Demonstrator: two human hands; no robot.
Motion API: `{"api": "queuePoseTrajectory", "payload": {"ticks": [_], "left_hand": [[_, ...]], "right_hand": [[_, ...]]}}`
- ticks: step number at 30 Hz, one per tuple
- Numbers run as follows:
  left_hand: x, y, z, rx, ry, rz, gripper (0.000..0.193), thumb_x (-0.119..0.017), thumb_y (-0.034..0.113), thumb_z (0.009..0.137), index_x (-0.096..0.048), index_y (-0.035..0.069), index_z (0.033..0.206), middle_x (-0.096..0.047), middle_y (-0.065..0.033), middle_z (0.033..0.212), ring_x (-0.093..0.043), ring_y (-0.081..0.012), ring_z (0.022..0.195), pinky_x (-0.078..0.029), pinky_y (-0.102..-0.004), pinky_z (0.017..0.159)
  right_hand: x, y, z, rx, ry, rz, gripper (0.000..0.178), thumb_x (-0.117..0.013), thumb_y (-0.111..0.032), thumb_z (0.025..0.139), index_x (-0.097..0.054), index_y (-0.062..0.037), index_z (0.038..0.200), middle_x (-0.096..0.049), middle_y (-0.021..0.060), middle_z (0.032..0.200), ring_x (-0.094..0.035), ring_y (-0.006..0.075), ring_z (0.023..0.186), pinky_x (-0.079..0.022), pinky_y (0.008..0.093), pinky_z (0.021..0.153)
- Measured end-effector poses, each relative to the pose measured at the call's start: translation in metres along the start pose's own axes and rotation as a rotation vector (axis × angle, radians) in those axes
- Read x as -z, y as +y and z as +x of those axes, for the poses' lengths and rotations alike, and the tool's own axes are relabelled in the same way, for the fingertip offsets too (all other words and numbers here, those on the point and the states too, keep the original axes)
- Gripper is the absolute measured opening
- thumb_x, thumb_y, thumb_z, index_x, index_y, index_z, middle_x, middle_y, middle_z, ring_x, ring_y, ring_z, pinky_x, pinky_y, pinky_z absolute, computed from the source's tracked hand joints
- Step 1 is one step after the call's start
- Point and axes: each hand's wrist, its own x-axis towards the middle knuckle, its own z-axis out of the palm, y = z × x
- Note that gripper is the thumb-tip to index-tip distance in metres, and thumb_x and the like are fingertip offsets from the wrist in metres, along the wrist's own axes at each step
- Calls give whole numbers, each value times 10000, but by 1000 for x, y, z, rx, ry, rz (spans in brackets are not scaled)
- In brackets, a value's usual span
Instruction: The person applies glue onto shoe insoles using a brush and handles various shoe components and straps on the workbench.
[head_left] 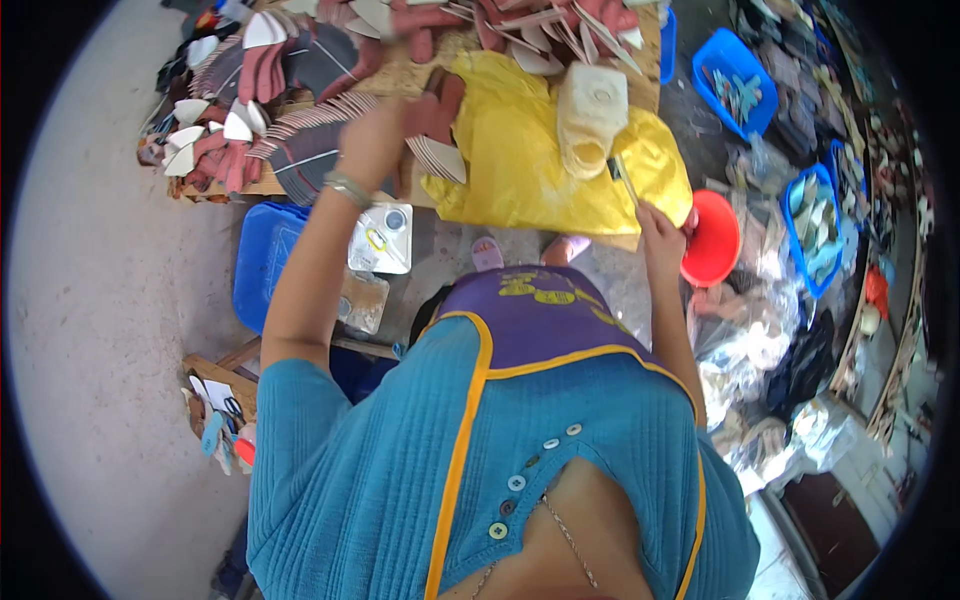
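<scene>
My right hand (660, 238) is closed round the light handle of a brush (624, 180). Its dark head points at the mouth of a cut-open, whitish plastic jug (592, 105), stained at the rim. The jug lies on a yellow plastic sheet (510, 150) covering part of the wooden table. My left hand (372, 145) is raised over the table's left part, its fingers smeared by motion. Beside it are reddish insole-like pieces with white ends (436, 156) and a fanned row of thin pieces (325, 122) on dark sheets. Whether it holds one of them I cannot make out.
More pink and white pieces (235, 150) crowd the table's left and far edges. A blue crate (262, 262) and a metal can (385, 240) stand below it. At right are a red bucket (712, 240), blue baskets (718, 60) and clear plastic bags (745, 340).
</scene>
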Motion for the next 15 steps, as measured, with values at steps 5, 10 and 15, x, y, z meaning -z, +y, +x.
{"api": "queuePoseTrajectory", "payload": {"ticks": [5,10,15], "left_hand": [[32,44,-27,415,-37,-734,187,-466,211,936,-558,67,1014,-622,-142,750,-618,-262,566,-481,-375,530],[-41,98,-73,529,-262,-1144,227,-420,233,978,-519,29,997,-580,-72,722,-581,-134,528,-463,-235,453],[-81,129,-104,621,-282,-1329,226,-412,238,983,-501,30,999,-578,-55,738,-579,-120,550,-461,-229,458]], "right_hand": [[-7,10,28,124,-21,-235,268,-668,-278,819,-688,-90,1009,-684,110,915,-648,178,790,-489,272,708],[-32,14,64,196,-164,-599,257,-607,-345,824,-700,-155,971,-667,131,895,-636,295,837,-503,381,741],[-51,10,78,179,-247,-792,279,-557,-367,847,-691,-174,998,-657,130,883,-633,288,840,-502,394,727]]}}
